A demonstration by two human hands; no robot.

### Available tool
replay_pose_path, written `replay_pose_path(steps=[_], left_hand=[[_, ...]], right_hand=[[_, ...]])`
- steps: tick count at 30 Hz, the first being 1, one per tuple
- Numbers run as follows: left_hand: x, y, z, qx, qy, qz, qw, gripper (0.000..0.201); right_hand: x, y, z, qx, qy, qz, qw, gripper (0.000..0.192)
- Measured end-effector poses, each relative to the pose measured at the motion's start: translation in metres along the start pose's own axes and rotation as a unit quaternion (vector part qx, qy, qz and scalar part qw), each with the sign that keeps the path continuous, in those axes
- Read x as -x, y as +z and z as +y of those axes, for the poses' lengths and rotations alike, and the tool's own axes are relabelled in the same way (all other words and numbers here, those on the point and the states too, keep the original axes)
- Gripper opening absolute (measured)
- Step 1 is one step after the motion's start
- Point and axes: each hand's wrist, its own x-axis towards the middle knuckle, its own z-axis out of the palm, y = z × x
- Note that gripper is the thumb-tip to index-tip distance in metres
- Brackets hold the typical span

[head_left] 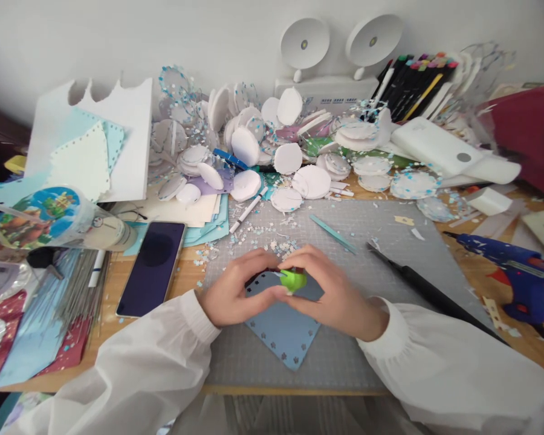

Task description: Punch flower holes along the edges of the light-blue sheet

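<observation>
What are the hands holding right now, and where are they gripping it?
Both the left hand and right hand clasp a small green punch by its sides, set on the edge of a blue paper sheet.

Most of the green punch [293, 280] is buried under both hands, and they cover the upper part of the blue card [283, 329] too. The glue gun [521, 272] at the desk's right edge is blurred, its cord cut off.

Phone [152, 267] left of cutting mat [344, 350]
</observation>
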Motion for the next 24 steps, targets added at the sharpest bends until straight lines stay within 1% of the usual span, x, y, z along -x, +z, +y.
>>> replay_pose_path(steps=[3, 5, 6, 7, 8, 10, 11, 12, 13, 15, 16, 17, 19, 21, 22, 24], left_hand=[[0.0, 0.004, 0.0, -0.016, -0.011, 0.017, 1.0, 0.032], [0.001, 0.005, 0.001, -0.026, -0.011, 0.027, 0.999, 0.03], [0.001, 0.005, 0.002, -0.025, -0.001, 0.032, 0.999, 0.028], [0.001, 0.005, 0.002, -0.022, 0.012, 0.034, 0.999, 0.027], [0.001, 0.004, 0.003, -0.02, 0.027, 0.034, 0.999, 0.027], [0.0, 0.001, 0.003, -0.02, 0.048, 0.025, 0.998, 0.028], [0.0, 0.0, 0.003, -0.022, 0.051, 0.017, 0.998, 0.029], [0.0, 0.0, 0.003, -0.025, 0.051, 0.009, 0.998, 0.03], [0.0, -0.001, 0.002, -0.026, 0.052, 0.001, 0.998, 0.031], [0.001, -0.001, 0.0, -0.04, 0.05, -0.007, 0.998, 0.034], [0.001, -0.001, -0.001, -0.054, 0.046, -0.011, 0.997, 0.035], [0.001, 0.0, -0.002, -0.07, 0.041, -0.018, 0.997, 0.036], [0.002, 0.0, -0.004, -0.104, 0.029, -0.037, 0.993, 0.037], [0.001, 0.0, -0.006, -0.129, 0.021, -0.052, 0.99, 0.037], [0.001, 0.0, -0.006, -0.137, 0.019, -0.055, 0.989, 0.037], [0.001, 0.0, -0.005, -0.149, 0.015, -0.052, 0.987, 0.036]], right_hand=[[0.002, 0.004, 0.001, 0.02, -0.039, -0.02, 0.999, 0.032], [0.001, 0.001, 0.0, 0.016, -0.06, -0.037, 0.997, 0.04], [0.0, -0.003, -0.001, 0.014, -0.066, -0.035, 0.997, 0.044], [-0.002, -0.008, -0.001, 0.015, -0.07, -0.021, 0.997, 0.045], [-0.004, -0.015, 0.0, 0.029, -0.067, 0.004, 0.997, 0.041], [-0.008, -0.029, 0.006, 0.107, -0.047, 0.077, 0.99, 0.022], [-0.01, -0.035, 0.011, 0.176, -0.028, 0.113, 0.977, 0.016], [-0.011, -0.04, 0.016, 0.255, -0.006, 0.13, 0.958, 0.014], [-0.012, -0.044, 0.022, 0.332, 0.022, 0.133, 0.933, 0.014], [-0.011, -0.048, 0.033, 0.437, 0.082, 0.117, 0.888, 0.014], [-0.01, -0.048, 0.038, 0.465, 0.104, 0.104, 0.873, 0.014], [-0.01, -0.047, 0.041, 0.479, 0.117, 0.092, 0.865, 0.012], [-0.008, -0.046, 0.046, 0.485, 0.117, 0.07, 0.864, 0.009], [-0.008, -0.046, 0.048, 0.472, 0.107, 0.066, 0.873, 0.008], [-0.009, -0.046, 0.048, 0.455, 0.1, 0.074, 0.882, 0.007], [-0.011, -0.046, 0.045, 0.396, 0.078, 0.107, 0.909, 0.006]])
